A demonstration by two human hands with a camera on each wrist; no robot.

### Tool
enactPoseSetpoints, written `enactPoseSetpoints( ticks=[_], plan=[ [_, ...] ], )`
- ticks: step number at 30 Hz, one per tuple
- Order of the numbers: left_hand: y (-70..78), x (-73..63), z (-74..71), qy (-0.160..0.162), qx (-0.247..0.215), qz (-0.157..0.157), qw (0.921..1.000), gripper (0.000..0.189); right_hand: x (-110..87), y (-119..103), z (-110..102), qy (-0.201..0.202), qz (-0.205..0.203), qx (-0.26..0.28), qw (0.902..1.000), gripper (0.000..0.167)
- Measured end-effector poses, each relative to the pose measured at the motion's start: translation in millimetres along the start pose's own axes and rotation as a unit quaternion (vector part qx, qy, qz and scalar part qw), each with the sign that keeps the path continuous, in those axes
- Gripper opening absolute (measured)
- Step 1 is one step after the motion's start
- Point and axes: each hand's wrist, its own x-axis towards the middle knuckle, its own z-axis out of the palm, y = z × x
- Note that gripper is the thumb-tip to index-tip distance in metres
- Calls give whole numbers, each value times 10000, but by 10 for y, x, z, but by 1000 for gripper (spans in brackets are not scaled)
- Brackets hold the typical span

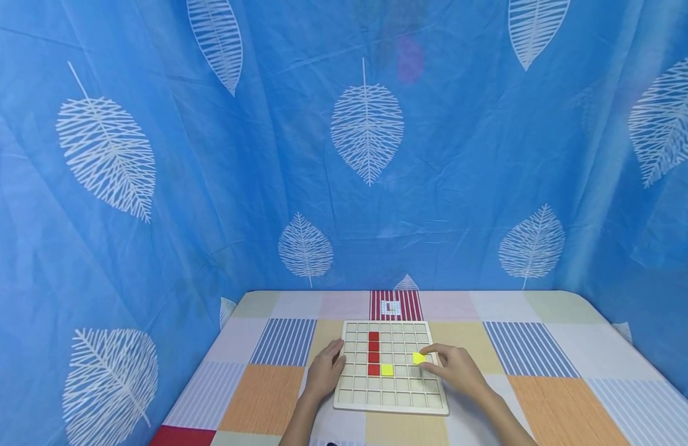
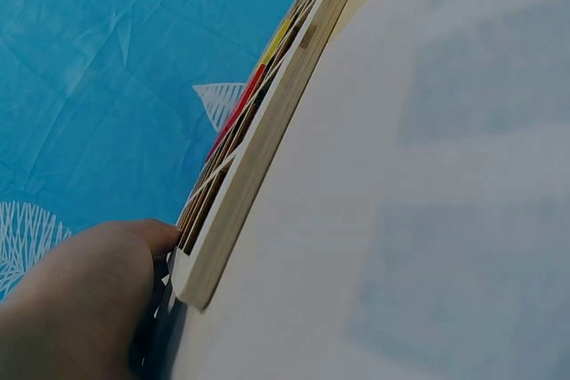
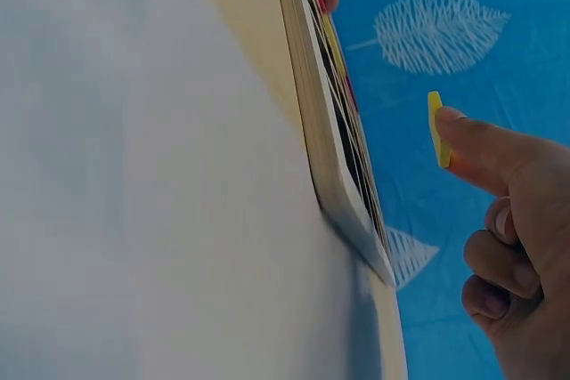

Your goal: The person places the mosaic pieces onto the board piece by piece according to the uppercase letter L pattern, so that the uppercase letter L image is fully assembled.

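Observation:
A pale wooden grid board [image 1: 391,399] lies on the table. Several red square tiles [image 1: 374,353] form a column in its cells, and a yellow tile [image 1: 387,370] sits just right of the lowest one. My left hand [image 1: 324,371] rests at the board's left edge, with the thumb [image 2: 160,236] touching the rim in the left wrist view. Above the board's right side, my right hand [image 1: 452,367] pinches a second yellow tile [image 3: 436,126] between thumb and index finger. Its other fingers are curled in, as the right wrist view shows.
Behind the board lies a small white card [image 1: 391,308] with a grid pattern, on a red-striped patch of the patchwork tablecloth [image 1: 266,396]. A blue curtain [image 1: 433,235] with white leaves surrounds the table. A small dark object [image 1: 331,443] shows at the bottom edge.

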Motion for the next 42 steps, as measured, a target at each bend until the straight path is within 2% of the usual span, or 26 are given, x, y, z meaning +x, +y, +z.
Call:
enactPoseSetpoints(
  ticks=[6,14,29,34,38,42],
  plan=[
    [10,-6,1,11,-7,2,10000,39,54,-104,164,-247,-26,-93,9996,27],
    [24,-16,7,-41,-39,-109,9999,40,70,-93,261,-512,-62,-498,9974,26],
    [11,-2,7,-27,50,-65,10000,40,115,-64,367,-615,-305,-518,9963,27],
    [7,0,7,-21,2,-47,10000,40,116,-56,362,-639,-326,-479,9963,30],
    [3,3,-2,-31,-53,-89,9999,40,107,-56,299,-644,-196,-169,9976,30],
    [10,7,-29,-11,-493,-177,9986,40,116,-35,161,-433,-88,94,9990,27]
  ],
)
